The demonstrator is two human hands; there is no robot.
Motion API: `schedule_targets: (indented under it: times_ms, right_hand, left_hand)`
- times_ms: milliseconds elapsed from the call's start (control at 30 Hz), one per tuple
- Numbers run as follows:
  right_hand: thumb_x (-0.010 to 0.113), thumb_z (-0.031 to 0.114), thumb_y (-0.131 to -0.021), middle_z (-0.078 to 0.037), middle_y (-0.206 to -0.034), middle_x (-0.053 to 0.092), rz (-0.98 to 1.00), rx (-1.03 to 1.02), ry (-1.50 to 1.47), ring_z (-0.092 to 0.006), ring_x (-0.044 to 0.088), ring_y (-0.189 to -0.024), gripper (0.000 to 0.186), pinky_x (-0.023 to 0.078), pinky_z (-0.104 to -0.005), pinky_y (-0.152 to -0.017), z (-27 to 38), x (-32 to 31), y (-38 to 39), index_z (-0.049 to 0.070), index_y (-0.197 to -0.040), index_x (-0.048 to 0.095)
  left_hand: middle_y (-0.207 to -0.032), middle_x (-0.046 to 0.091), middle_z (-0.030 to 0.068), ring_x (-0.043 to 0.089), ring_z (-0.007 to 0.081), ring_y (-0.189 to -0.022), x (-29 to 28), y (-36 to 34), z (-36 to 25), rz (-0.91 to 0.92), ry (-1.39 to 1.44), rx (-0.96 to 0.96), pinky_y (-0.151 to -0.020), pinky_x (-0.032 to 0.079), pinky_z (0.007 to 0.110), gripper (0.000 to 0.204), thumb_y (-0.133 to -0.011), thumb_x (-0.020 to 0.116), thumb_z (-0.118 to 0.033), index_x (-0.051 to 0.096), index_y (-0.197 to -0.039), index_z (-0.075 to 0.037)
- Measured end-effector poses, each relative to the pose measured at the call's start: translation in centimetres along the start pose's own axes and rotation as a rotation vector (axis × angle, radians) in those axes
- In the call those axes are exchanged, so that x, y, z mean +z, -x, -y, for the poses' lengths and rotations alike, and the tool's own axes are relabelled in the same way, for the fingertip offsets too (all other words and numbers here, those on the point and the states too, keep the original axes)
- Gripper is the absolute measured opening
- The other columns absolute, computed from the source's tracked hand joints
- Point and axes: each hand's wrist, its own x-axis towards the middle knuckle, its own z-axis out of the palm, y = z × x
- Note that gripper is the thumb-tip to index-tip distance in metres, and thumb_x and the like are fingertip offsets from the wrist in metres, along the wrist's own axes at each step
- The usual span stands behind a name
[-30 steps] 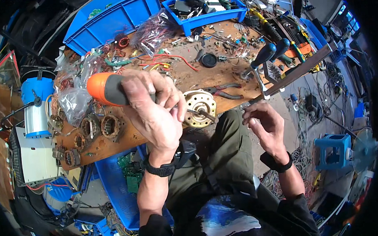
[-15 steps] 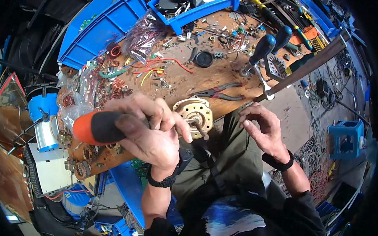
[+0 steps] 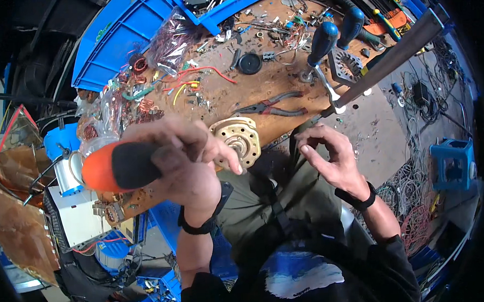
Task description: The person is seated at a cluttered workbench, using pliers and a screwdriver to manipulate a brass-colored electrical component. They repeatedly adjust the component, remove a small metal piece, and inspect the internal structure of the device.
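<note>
Bright, even daylight across the wooden workbench (image 3: 222, 92) — no hard glare, only soft shadows under the pliers (image 3: 272, 107) and scattered wires. Strongest light at the upper right, perhaps from an opening there, though hard to tell. Heavy fisheye bending toward the rim, with a black vignette all round. Blurred by closeness: the orange-and-black tool handle (image 3: 119, 167) and the left hand (image 3: 190, 159) around it. Sharper: the right hand (image 3: 330, 154) and the brass-coloured motor plate (image 3: 238, 137). Dim and murky below the bench edge — dark clothing in shadow.

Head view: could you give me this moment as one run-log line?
left hand: grips orange-black tool handle | right hand: open, empty | brass motor plate: at bench edge
</note>
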Motion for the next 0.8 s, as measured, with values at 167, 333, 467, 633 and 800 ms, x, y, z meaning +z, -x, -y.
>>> schedule_targets:
  times_ms: [167, 333, 467, 633, 800]
  right_hand:
    - [0.085, 0.0, -0.085, -0.011, -0.096, 0.071, 0.063, -0.196, 0.01, -0.0255, 0.071, -0.087, 0.032, 0.057, -0.0367, -0.078, 3.1, 2.3, -1.7, 0.001, -0.114, 0.071]
    - [0.084, 0.0, -0.086, -0.013, -0.095, 0.07, 0.08, -0.226, 0.053, -0.027, 0.07, -0.086, 0.031, 0.057, -0.0372, -0.078, 4.5, 4.5, -1.1, 0.0, -0.113, 0.07]
    - [0.085, 0.0, -0.085, -0.013, -0.098, 0.071, 0.092, -0.123, 0.091, -0.0285, 0.071, -0.086, 0.034, 0.057, -0.037, -0.078, 3.2, 4.8, 0.2, -0.001, -0.115, 0.069]
    - [0.087, 0.006, -0.083, -0.017, -0.124, 0.068, 0.042, -0.206, 0.318, -0.0327, 0.068, -0.113, 0.053, 0.055, -0.042, -0.097, 3.4, 5.3, -0.1, 0.001, -0.131, 0.064]
    - [0.095, 0.017, -0.078, -0.021, -0.151, 0.054, 0.068, -0.09, 0.288, -0.0362, 0.053, -0.141, 0.088, 0.045, -0.0463, -0.118, 2.8, 6.7, -2.0, 0.003, -0.152, 0.049]
  left_hand:
    - [-0.069, 0.033, -0.0019, 0.041, 0.0123, -0.054, 1.1, 0.5, -0.1, 0.03, 0.004, 0.092, -0.029, 0.046, 0.037, 0.052, -0.105, 0.062, -0.06, 0.042, -0.091, -0.014]
    - [-0.072, 0.033, -0.0025, 0.04, 0.0115, -0.058, -1.1, 1.1, 0.8, -0.075, -0.011, 0.341, -0.031, 0.048, 0.034, 0.048, -0.105, 0.059, -0.062, 0.04, -0.099, -0.018]
    - [-0.077, 0.035, -0.0025, 0.039, 0.0113, -0.057, -3.0, 3.0, 0.0, -0.254, 0.014, 0.341, -0.03, 0.047, 0.031, 0.046, -0.107, 0.049, -0.066, 0.038, -0.102, -0.021]
    - [-0.075, 0.032, -0.0033, 0.032, 0.0086, -0.054, -3.9, 3.4, -1.2, -0.503, 0.128, 0.18, -0.03, 0.042, 0.027, 0.044, -0.111, 0.04, -0.066, 0.038, -0.102, -0.022]
    - [-0.074, 0.031, -0.0032, 0.032, 0.008, -0.054, -5.1, 4.1, -0.2, -0.561, 0.218, 0.163, -0.031, 0.047, 0.027, 0.043, -0.11, 0.045, -0.063, 0.039, -0.104, -0.021]
